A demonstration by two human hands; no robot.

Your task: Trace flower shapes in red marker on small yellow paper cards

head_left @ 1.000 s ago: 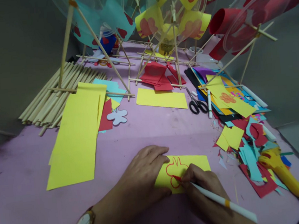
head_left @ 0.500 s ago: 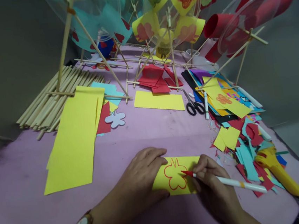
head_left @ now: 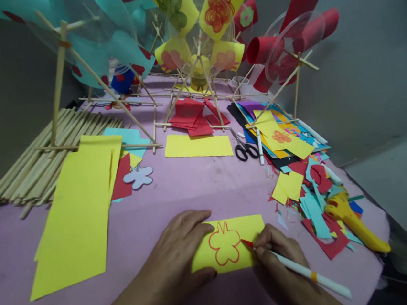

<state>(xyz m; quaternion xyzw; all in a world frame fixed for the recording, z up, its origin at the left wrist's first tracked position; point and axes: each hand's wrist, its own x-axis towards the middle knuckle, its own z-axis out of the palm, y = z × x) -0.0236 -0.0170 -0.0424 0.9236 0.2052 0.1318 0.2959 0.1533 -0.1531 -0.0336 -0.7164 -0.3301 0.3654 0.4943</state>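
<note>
A small yellow paper (head_left: 249, 229) lies on the pink table near its front edge, with a red butterfly outline drawn on it. My left hand (head_left: 179, 250) rests flat over the paper's left end, thumb and fingers apart. In my right hand (head_left: 280, 260) is a white marker (head_left: 309, 274), pinched between the fingers, its red tip at the right wing of the outline. The fingers of that hand are closed around the marker beside the paper's right edge.
Long yellow sheets (head_left: 76, 212), a grey butterfly cutout (head_left: 139, 177) and wooden sticks (head_left: 35, 164) lie left. Black-handled scissors (head_left: 246, 151) lie beyond the hands. Paper scraps (head_left: 315, 213) and a yellow glue gun (head_left: 358, 226) are right; stick-framed pinwheels (head_left: 200, 59) stand behind.
The view has shifted, so the table's things appear further left. The marker tip has moved slightly outward from inside the right wing, and the right side of the outline looks more closed.
</note>
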